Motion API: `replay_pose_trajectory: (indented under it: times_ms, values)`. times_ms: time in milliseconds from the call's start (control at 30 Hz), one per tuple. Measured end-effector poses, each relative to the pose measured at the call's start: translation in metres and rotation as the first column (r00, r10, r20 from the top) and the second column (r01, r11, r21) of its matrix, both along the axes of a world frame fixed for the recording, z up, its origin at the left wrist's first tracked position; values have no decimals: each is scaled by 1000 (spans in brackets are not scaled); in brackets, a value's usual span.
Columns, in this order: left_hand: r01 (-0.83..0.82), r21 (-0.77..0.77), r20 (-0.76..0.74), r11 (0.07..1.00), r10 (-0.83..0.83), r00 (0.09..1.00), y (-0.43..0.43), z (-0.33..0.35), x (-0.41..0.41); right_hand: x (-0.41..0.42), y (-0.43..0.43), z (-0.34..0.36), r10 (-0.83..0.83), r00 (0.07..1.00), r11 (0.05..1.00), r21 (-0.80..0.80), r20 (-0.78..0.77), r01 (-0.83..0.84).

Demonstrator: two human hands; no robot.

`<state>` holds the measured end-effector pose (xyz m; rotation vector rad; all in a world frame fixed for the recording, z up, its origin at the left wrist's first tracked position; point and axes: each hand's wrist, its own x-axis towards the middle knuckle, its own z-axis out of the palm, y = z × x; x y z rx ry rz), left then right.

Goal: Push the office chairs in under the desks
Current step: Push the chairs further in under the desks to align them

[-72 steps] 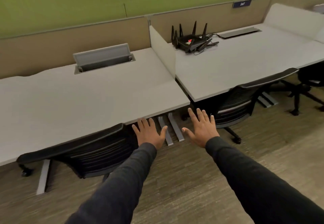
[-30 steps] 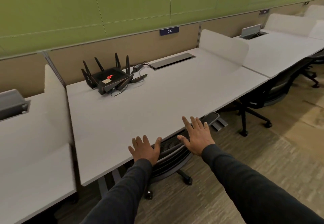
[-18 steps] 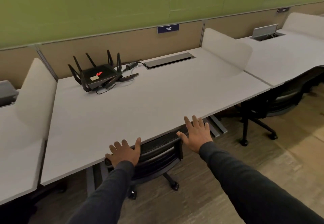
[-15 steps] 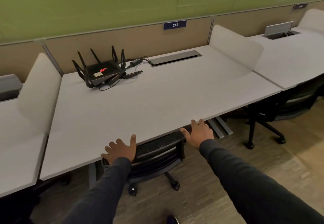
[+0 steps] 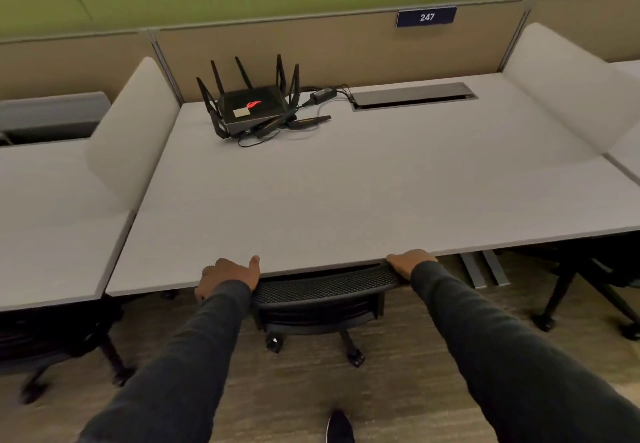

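We have both hands on the top edge of the chair (image 5: 325, 286) backrest, which sits tucked right at the front edge of the surface (image 5: 346, 200). Our left hand (image 5: 228, 278) curls over the left end of the backrest, fingers wrapped down out of sight and thumb lying up against the surface edge, so it looks closed on the chair. Our right hand (image 5: 410, 262) rests on the right end of the backrest; its fingers disappear under the surface edge and we cannot tell how tightly they close. The seat is hidden beneath the surface, and only the mesh back, part of the base and 2 casters (image 5: 355, 357) show above the floor (image 5: 294, 401). Far back on the surface stands a black router (image 5: 252, 108) with upright antennas, its cable running toward a closed cable hatch (image 5: 414, 95). A plate reading 247 (image 5: 426, 17) hangs on the tan partition behind. White dividers (image 5: 135, 130) flank the surface, and other chairs (image 5: 588, 269) sit under the neighbouring desks. A dark shoe tip (image 5: 339, 427) shows at the bottom.
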<state>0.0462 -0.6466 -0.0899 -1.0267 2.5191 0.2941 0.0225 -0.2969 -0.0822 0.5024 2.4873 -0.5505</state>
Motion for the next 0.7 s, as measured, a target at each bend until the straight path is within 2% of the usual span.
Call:
replay_pose_trajectory:
  times_ms: [67,167,333,700]
  values:
    - [-22,40,-54,999,24,998,-5,-3,2,4,6,-4,-42,999,996,-86,-33,39]
    - [0,17,-72,1000,2,997,4,-3,8,13,17,-14,-109,993,975,-200,-39,99]
    - [-64,9,-126,998,65,990,34,-7,29,35,49,-21,-250,968,928,-287,-4,238]
    - [-147,21,-272,989,147,951,113,-3,77,72,131,-17,-179,981,969,-189,-74,162]
